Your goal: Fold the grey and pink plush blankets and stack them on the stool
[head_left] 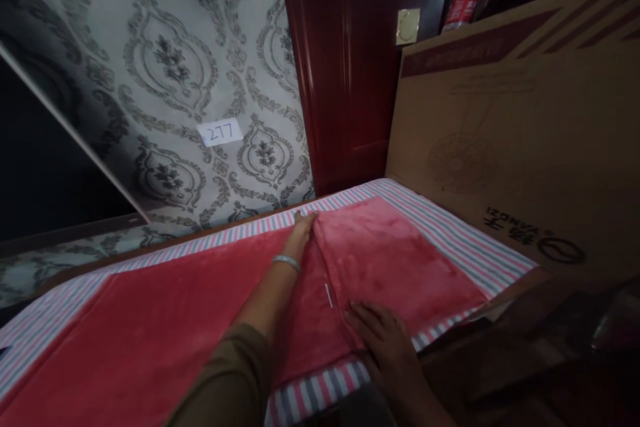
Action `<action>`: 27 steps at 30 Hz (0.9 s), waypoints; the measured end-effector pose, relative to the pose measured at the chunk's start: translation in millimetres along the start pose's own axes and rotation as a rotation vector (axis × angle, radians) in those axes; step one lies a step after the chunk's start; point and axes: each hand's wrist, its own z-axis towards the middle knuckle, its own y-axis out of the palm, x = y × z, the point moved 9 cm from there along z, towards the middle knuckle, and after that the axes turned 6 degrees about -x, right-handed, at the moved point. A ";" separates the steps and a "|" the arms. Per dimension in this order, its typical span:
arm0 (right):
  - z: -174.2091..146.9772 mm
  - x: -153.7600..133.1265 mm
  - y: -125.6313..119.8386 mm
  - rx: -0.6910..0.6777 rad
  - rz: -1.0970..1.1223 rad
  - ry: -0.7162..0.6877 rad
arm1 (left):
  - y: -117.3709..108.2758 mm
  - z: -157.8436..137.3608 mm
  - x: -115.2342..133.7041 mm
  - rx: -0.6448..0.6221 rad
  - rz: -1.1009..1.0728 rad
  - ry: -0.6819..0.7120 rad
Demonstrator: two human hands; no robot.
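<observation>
A red plush blanket [165, 307] lies spread out, its right part folded over into a lighter-looking flap [390, 247]. My left hand [303, 228], with a bracelet [287, 261] on the wrist, reaches to the far corner of the flap's edge. Its fingers are closed at that corner, partly hidden by the hand itself. Near the closer end of the same edge, my right hand [384, 333] rests on the plush with fingers stretched out. Between the hands, a small white tag [329, 295] shows beside the flap's edge.
Under the blanket is a striped pink, grey and white cloth [450, 230]. A large cardboard box [520, 127] stands at the right, with a plastic bottle [465, 0] behind its top edge. Patterned wall, a "277" paper [220, 132] and a dark red door [350, 67] border the far side.
</observation>
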 end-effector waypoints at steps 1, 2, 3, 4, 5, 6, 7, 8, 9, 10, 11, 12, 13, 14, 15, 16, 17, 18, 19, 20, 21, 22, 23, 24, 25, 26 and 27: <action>-1.3 1.6 3.0 0.009 0.002 0.001 | 0.4 4.1 0.5 0.023 0.047 0.015; -2.5 3.1 5.9 0.018 0.006 0.001 | 0.1 7.3 0.4 0.048 0.105 0.024; -3.7 4.3 8.2 0.026 0.011 0.002 | -0.7 9.6 0.2 0.074 0.168 0.031; -4.6 4.8 9.3 0.035 0.017 0.001 | -1.5 11.3 0.6 0.095 0.229 0.042; -5.1 4.2 8.7 0.041 0.026 -0.006 | -2.3 12.7 1.5 0.112 0.289 0.051; -5.0 2.2 5.9 0.043 0.037 -0.023 | -2.5 13.8 3.2 0.120 0.347 0.058; -3.9 0.2 0.8 0.038 0.051 -0.037 | -2.1 14.5 5.8 0.122 0.401 0.063; -1.4 -1.3 -5.7 0.016 0.070 -0.046 | -1.2 14.6 9.5 0.121 0.452 0.066; 2.5 -1.9 -14.3 -0.013 0.096 -0.050 | 0.1 13.7 14.4 0.121 0.497 0.070; 7.9 -0.4 -24.4 -0.046 0.126 -0.039 | 1.8 11.4 20.3 0.126 0.530 0.078; 14.6 3.4 -35.8 -0.073 0.153 -0.017 | 5.1 7.4 27.8 0.131 0.575 0.105; 22.2 8.8 -48.7 -0.079 0.175 0.008 | 11.2 1.4 36.9 0.126 0.645 0.160; 30.3 16.1 -62.5 -0.057 0.177 0.042 | 21.0 -6.6 46.1 0.104 0.746 0.241; 38.0 22.9 -74.5 -0.026 0.159 0.066 | 34.3 -16.6 53.2 0.063 0.870 0.339; 44.9 29.0 -81.6 -0.012 0.129 0.090 | 49.2 -27.8 55.8 0.006 1.006 0.433; 50.4 33.2 -82.6 -0.024 0.095 0.106 | 62.9 -38.5 52.9 -0.057 1.140 0.503; 54.1 34.1 -77.0 -0.068 0.066 0.104 | 72.6 -47.2 45.2 -0.114 1.252 0.532; 55.3 32.3 -66.2 -0.135 0.047 0.092 | 77.1 -52.7 34.9 -0.155 1.326 0.517; 53.8 28.2 -52.5 -0.209 0.037 0.074 | 77.6 -55.3 23.5 -0.183 1.377 0.472; 50.0 22.9 -38.4 -0.278 0.034 0.055 | 75.5 -56.0 12.6 -0.199 1.410 0.420; 45.0 17.4 -26.2 -0.327 0.036 0.039 | 72.3 -55.4 3.6 -0.206 1.429 0.375; 39.7 13.2 -17.1 -0.356 0.038 0.034 | 69.1 -53.9 -3.1 -0.206 1.436 0.346; 34.9 10.6 -11.4 -0.366 0.039 0.038 | 66.5 -51.9 -7.3 -0.203 1.437 0.333; 31.3 9.3 -8.5 -0.366 0.040 0.044 | 64.8 -49.5 -9.6 -0.200 1.434 0.331; 28.8 8.7 -7.6 -0.363 0.042 0.046 | 63.8 -47.0 -10.3 -0.200 1.428 0.333; 27.5 8.9 -8.0 -0.361 0.045 0.047 | 63.3 -44.3 -10.0 -0.205 1.420 0.331; 27.1 9.5 -8.8 -0.363 0.047 0.047 | 63.3 -41.7 -9.2 -0.219 1.412 0.321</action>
